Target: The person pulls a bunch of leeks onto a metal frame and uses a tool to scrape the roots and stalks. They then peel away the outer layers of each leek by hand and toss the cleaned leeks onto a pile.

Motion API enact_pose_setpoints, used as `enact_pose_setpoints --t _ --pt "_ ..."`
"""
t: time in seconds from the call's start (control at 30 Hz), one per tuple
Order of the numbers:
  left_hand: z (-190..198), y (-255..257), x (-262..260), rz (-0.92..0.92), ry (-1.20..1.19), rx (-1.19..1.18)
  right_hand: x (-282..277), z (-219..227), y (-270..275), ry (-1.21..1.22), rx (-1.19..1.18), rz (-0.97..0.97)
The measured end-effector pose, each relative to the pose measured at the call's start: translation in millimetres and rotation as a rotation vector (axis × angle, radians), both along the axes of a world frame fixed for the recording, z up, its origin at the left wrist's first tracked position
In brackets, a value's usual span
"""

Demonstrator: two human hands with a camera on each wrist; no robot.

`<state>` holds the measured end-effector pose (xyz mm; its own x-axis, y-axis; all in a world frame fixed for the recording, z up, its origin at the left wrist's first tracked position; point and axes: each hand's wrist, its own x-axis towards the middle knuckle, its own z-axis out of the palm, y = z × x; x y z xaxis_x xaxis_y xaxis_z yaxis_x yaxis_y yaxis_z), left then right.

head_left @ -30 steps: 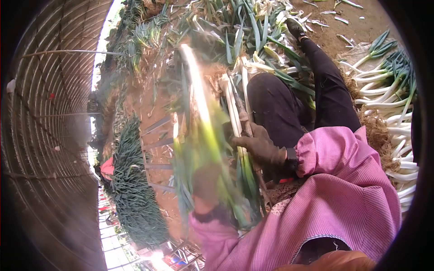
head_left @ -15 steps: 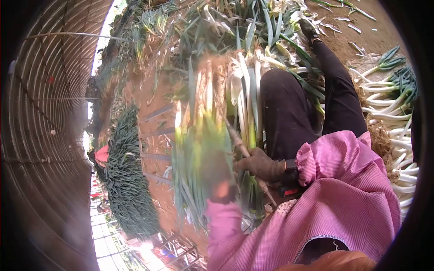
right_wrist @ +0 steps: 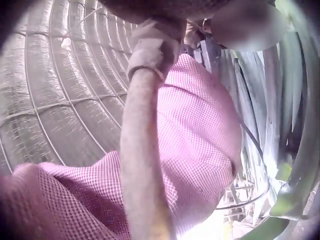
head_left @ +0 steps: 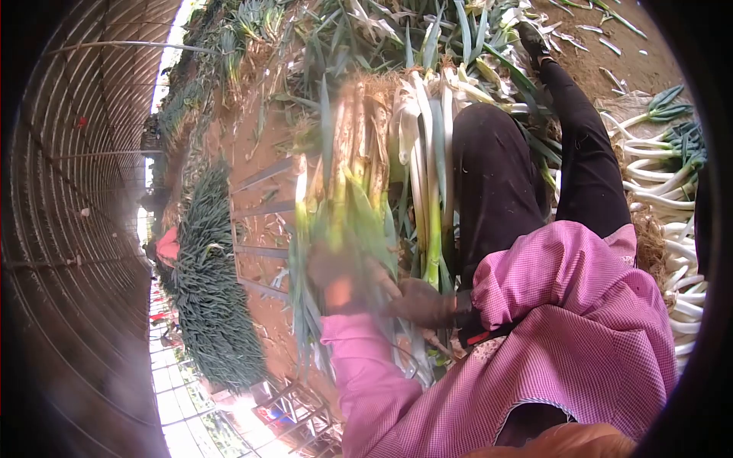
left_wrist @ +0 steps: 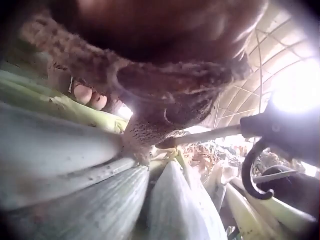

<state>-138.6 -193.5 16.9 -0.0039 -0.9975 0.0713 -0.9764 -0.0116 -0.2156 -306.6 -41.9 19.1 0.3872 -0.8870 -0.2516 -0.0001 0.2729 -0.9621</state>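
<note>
My left hand (head_left: 336, 267), in a brown glove and blurred, grips the green parts of a bundle of long green onions (head_left: 355, 137). The bundle's root ends point up in the head view. From the left wrist, bare fingertips (left_wrist: 82, 93) show over pale stalks (left_wrist: 55, 145). My gloved right hand (head_left: 420, 304) holds a thin wooden stick (right_wrist: 142, 160), its fingers curled round it in the right wrist view. The two hands are close together, and the stick's far end lies near the left hand. More white stalks (head_left: 421, 168) stand beside my knee.
A dense pile of green onions (head_left: 210, 305) lies to the left, beside flat metal bars (head_left: 263, 208). Cleaned onions (head_left: 649, 172) line the right. Stripped leaves (head_left: 489, 57) cover the ground ahead. My legs (head_left: 496, 160) stretch out between, under a ribbed tunnel roof (head_left: 84, 229).
My left hand has brought a blurred bunch of onions down to the bundle, then shifted slightly left and up. My right hand has moved left and down with the stick, toward the left hand.
</note>
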Motion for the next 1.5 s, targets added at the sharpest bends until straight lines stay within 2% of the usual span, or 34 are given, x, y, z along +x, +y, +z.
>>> enact_pose_setpoints --t 0.07,0.13,0.23,0.4,0.47,0.53,0.6,0.67,0.77,0.87,0.9,0.97,1.1,1.2,1.27,1.37,1.43,1.5 --pt "1.8 -2.3 -1.0 0.022 -0.007 0.046 -14.5 20.4 5.3 -0.048 -0.002 -0.048" --pt "8.1 -4.2 -7.0 0.082 0.018 0.102 -12.0 18.7 8.9 -0.069 0.009 -0.081" --pt "19.7 -9.9 -8.0 0.026 0.053 0.167 4.4 -1.8 9.1 -0.071 0.046 -0.095" --pt "-2.1 -10.3 -5.5 -0.145 0.038 0.045 -7.2 6.3 13.6 -0.212 0.162 -0.086" --pt "-4.2 -0.5 -22.2 -0.133 0.073 0.118 -11.3 8.7 22.8 -0.288 0.192 -0.226" --pt "11.5 6.2 -46.3 -0.064 0.144 0.286 -21.7 14.5 29.2 -0.253 0.19 -0.252" --pt "22.3 6.2 -63.0 -0.037 0.194 0.387 -31.4 22.3 30.0 -0.144 0.18 -0.197" --pt "24.8 -1.9 -65.6 -0.089 0.207 0.411 -32.8 25.5 30.0 -0.082 0.211 -0.198" --pt "-4.6 -21.7 -42.9 -0.325 0.202 0.317 -35.4 28.2 31.5 -0.112 0.223 -0.228" --pt "-27.5 -38.9 -40.8 -0.237 0.473 0.33 -47.9 42.7 32.3 -0.111 0.194 -0.237" --pt "-29.7 -40.1 -43.8 -0.219 0.447 0.335 -51.1 45.6 32.3 -0.095 0.185 -0.236" --pt "-29.2 -37.2 -51.2 -0.179 0.395 0.347 -34.0 19.7 28.5 -0.143 0.208 -0.262" --pt "12.3 -4.1 -85.5 -0.11 0.439 0.341 -31.6 9.8 16.8 -0.24 0.225 -0.366" --pt "12.4 5.7 -82.3 -0.105 0.362 0.313 -36.6 9.5 12.2 -0.284 0.252 -0.39" --pt "5.7 10.2 -73.0 -0.121 0.307 0.295 -38.5 8.9 4.4 -0.211 0.29 -0.357" --pt "-12.3 13.1 -54.7 -0.234 0.246 0.251 -42.1 9.2 -4.0 -0.226 0.283 -0.387" --pt "-3.6 18.8 -50.8 -0.417 0.218 0.265 -44.4 12.6 -2.9 -0.215 0.23 -0.376" --pt "1.3 13.8 -44.8 -0.444 0.343 0.339 -49.2 20.6 7.4 -0.145 0.159 -0.308"
